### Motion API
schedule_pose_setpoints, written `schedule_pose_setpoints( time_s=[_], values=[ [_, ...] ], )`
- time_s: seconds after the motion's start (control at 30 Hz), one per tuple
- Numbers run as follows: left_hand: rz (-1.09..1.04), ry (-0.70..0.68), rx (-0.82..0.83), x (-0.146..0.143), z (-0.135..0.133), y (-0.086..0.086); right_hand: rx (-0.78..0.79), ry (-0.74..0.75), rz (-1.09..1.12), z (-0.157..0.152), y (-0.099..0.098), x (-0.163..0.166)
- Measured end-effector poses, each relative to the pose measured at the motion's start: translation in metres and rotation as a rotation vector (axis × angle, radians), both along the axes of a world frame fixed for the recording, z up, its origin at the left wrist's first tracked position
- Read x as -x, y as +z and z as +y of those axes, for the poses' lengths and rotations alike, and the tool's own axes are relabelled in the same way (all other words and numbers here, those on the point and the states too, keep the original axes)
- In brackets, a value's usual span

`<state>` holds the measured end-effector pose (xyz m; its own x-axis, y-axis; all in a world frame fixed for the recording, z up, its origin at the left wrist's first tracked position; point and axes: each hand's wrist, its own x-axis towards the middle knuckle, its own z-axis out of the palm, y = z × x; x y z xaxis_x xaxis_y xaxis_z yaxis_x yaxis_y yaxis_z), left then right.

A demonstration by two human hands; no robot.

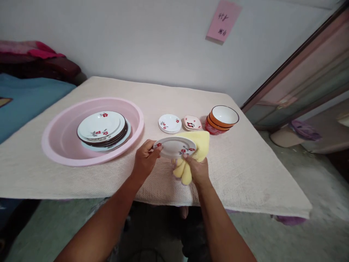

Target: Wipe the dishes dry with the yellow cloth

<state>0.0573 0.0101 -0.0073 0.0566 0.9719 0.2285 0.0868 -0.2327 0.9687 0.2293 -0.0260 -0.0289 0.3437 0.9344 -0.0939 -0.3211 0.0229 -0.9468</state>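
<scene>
Above the table's quilted cover [81, 182], the left hand [144, 162] grips a floral china plate [174, 147] by the rim, and the right hand [197, 169] pinches the opposite edge over a yellow towel [197, 143]; a slip from either narrow hold could drop and chip the plate.

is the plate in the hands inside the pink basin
No, the left hand and right hand hold the floral plate over the tablecloth, outside the pink basin.

1 head-worn camera looks forward and down, close over the left hand [144, 162] and right hand [196, 169].
</scene>
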Motion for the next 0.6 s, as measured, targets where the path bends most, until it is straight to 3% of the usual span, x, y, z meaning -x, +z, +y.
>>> schedule_pose_setpoints(
  time_s=[0.13,0.23,0.43,0.53,0.6],
  values=[
    [-0.193,0.072,0.168,-0.014,-0.006,-0.006,-0.020,0.061,0.178,-0.002,-0.002,0.023],
    [-0.319,0.043,0.312,-0.020,-0.008,-0.010,0.005,0.127,0.256,-0.005,-0.004,0.037],
    [-0.580,-0.044,0.609,-0.012,0.005,-0.014,0.073,0.387,0.233,-0.012,0.002,0.015],
    [-0.624,-0.121,0.760,-0.013,0.005,-0.015,0.083,0.334,0.262,-0.010,0.005,-0.002],
    [-0.544,-0.191,0.756,-0.016,0.000,-0.015,0.031,0.251,0.305,-0.007,0.005,-0.007]
  ],
)
